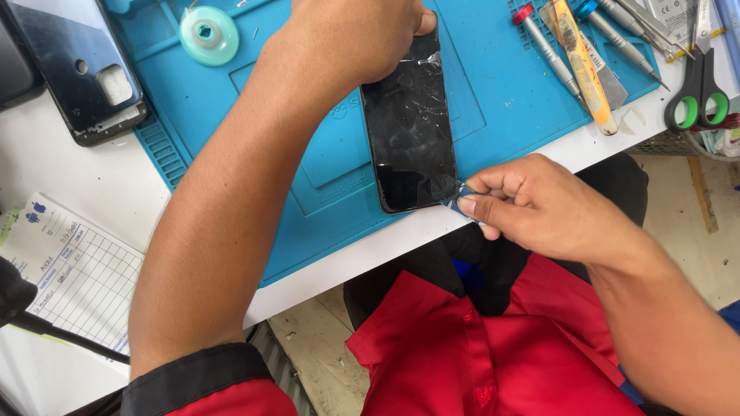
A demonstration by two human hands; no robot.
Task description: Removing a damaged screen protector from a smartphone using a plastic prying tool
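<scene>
The right hand [532,204] pinches a small crinkled tab of clear film [455,192] between thumb and forefinger, fingers closed tight on it, right at the near corner of the black slab-shaped phone [410,131]. The left hand [362,35] presses down on the phone's far end, fingers curled over its top edge, pinning it flat on the blue silicone work mat [509,92]. The film across the glass looks wrinkled and partly loosened, so I judge this to be the peeling of a screen film, just started at the corner. The pull would call for a steady, low draw while the far hand holds firm.

Beyond the left hand, the phone's top edge is hidden. Right of the right hand lie screwdrivers [549,50] and green-handled scissors [700,92], partly cut off. The tab's exact edge is hard to make out.
</scene>
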